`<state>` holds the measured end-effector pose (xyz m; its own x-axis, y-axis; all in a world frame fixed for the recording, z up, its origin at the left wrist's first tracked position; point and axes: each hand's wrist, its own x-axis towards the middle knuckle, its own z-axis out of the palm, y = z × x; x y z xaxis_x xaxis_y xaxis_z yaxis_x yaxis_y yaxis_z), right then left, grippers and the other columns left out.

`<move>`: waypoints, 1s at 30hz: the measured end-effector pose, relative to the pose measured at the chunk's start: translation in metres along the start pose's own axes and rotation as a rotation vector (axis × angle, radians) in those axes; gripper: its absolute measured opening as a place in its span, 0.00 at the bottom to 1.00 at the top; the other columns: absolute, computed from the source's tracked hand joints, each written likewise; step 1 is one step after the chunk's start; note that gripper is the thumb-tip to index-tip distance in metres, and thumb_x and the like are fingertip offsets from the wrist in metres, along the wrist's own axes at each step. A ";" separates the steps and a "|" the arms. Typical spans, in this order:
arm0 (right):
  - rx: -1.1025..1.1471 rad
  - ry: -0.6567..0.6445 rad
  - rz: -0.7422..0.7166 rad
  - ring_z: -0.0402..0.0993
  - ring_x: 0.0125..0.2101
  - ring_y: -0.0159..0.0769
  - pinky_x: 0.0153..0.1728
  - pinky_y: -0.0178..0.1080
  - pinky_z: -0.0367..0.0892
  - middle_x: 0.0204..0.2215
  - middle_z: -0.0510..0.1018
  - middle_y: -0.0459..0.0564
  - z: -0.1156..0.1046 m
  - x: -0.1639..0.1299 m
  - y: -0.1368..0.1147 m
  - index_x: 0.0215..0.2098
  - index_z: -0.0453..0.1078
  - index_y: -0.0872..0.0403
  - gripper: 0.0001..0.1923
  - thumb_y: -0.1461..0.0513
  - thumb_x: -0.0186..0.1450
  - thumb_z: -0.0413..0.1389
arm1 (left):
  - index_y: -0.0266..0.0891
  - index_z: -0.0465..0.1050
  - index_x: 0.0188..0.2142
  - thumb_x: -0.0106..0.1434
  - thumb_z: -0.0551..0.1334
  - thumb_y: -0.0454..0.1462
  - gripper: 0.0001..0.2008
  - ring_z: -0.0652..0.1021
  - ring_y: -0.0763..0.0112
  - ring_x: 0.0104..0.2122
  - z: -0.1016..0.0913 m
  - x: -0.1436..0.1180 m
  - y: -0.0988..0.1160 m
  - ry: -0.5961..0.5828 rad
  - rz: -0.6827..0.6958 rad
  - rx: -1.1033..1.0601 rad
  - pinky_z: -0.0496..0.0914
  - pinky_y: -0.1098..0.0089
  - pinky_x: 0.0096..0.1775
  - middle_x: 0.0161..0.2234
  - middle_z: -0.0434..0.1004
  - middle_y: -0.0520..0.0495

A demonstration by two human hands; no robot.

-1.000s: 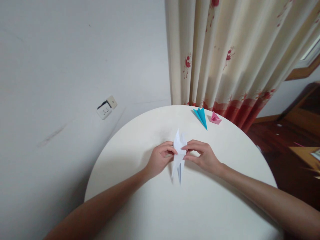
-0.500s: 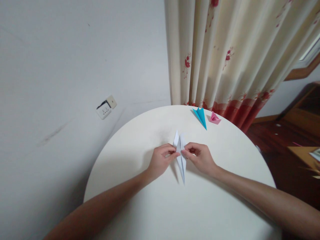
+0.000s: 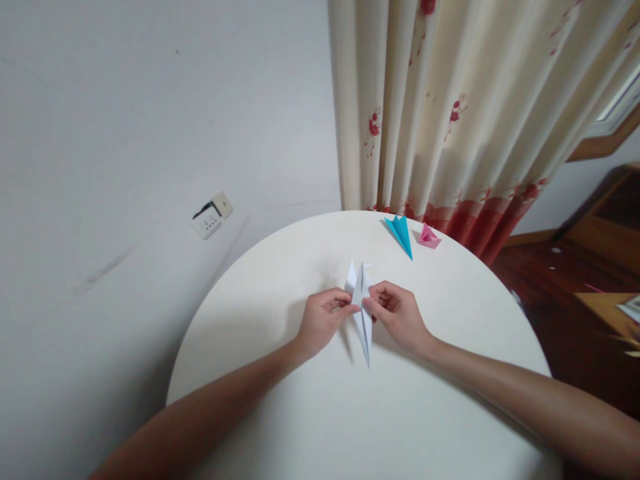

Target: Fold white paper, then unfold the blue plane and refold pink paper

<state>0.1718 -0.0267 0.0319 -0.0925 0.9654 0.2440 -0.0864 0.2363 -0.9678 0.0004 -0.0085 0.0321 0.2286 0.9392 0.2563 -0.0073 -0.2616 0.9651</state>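
A white folded paper (image 3: 361, 313), long and narrow with a sharp point toward me, is held over the round white table (image 3: 300, 427). My left hand (image 3: 324, 319) pinches its left edge near the middle, thumb on top. On the opposite edge my right hand (image 3: 397, 312) grips it between thumb and fingers. Several pointed flaps stand at the paper's far end. Fingertips behind the paper are partly hidden. Beyond my hands lie a blue paper plane (image 3: 401, 235) and a small pink folded paper (image 3: 429, 237).
A white wall with a socket (image 3: 207, 222) stands at the left. Behind the table hangs a cream curtain (image 3: 425, 133) with red flowers. At the right, a wooden surface (image 3: 600, 310) carries papers above a dark red floor (image 3: 520, 273).
The paper's far flaps have shifted: a narrow middle point now stands up between the side flaps. Both hands keep their hold in nearly the same place.
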 end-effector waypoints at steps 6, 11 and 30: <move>-0.055 0.017 -0.084 0.66 0.25 0.30 0.26 0.34 0.63 0.24 0.71 0.45 -0.001 0.000 0.007 0.28 0.69 0.55 0.14 0.53 0.60 0.62 | 0.35 0.73 0.27 0.59 0.67 0.42 0.11 0.74 0.73 0.27 0.001 -0.003 0.000 -0.005 0.059 0.068 0.68 0.74 0.31 0.26 0.74 0.49; -0.052 0.071 -0.090 0.64 0.23 0.30 0.24 0.34 0.62 0.22 0.70 0.44 0.002 -0.002 0.007 0.29 0.68 0.54 0.15 0.52 0.60 0.63 | 0.37 0.69 0.30 0.60 0.66 0.42 0.11 0.74 0.73 0.28 0.006 -0.008 0.003 0.038 0.040 0.037 0.68 0.74 0.32 0.26 0.72 0.51; -0.145 -0.061 -0.162 0.73 0.23 0.34 0.25 0.36 0.70 0.26 0.78 0.49 -0.006 -0.002 0.007 0.33 0.77 0.53 0.10 0.54 0.61 0.62 | 0.35 0.71 0.30 0.61 0.65 0.44 0.13 0.75 0.72 0.27 0.001 -0.007 0.007 -0.022 -0.102 -0.078 0.68 0.73 0.32 0.26 0.75 0.50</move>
<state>0.1769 -0.0267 0.0238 -0.1492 0.9062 0.3957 0.0383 0.4052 -0.9134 0.0002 -0.0167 0.0367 0.2537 0.9547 0.1557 -0.0587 -0.1455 0.9876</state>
